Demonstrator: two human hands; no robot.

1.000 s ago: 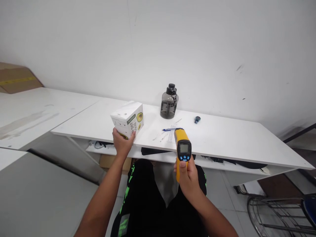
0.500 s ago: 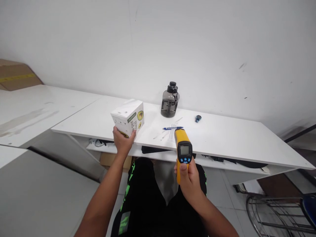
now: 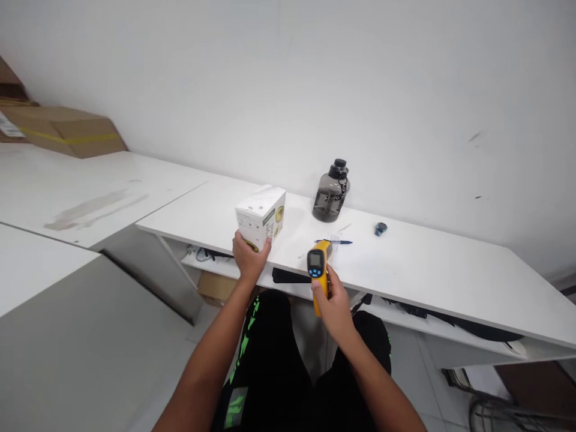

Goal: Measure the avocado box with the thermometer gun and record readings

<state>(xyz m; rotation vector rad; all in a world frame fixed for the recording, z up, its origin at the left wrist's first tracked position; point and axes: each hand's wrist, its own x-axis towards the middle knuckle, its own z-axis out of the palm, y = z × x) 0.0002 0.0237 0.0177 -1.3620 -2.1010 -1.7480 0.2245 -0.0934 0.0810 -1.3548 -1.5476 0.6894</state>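
My left hand grips the near lower part of a white carton with avocado pictures on its side, at the front edge of the white desk. In my right hand is a yellow and black infrared thermometer, held by its handle, its small screen and blue buttons facing me. Its front end points away over the desk, a little right of the carton. Just beyond it lie a blue pen and a slip of paper, partly hidden by the thermometer.
A dark translucent jug stands by the wall. To its right lies a small dark blue watch-like item. Cardboard boxes sit on the left table. Under the desktop runs a shelf with cables and dark items.
The view has swung left, so the desk things appear further right. My right hand has brought the thermometer leftward, closer to the carton, and turned it. My left hand keeps its grip.
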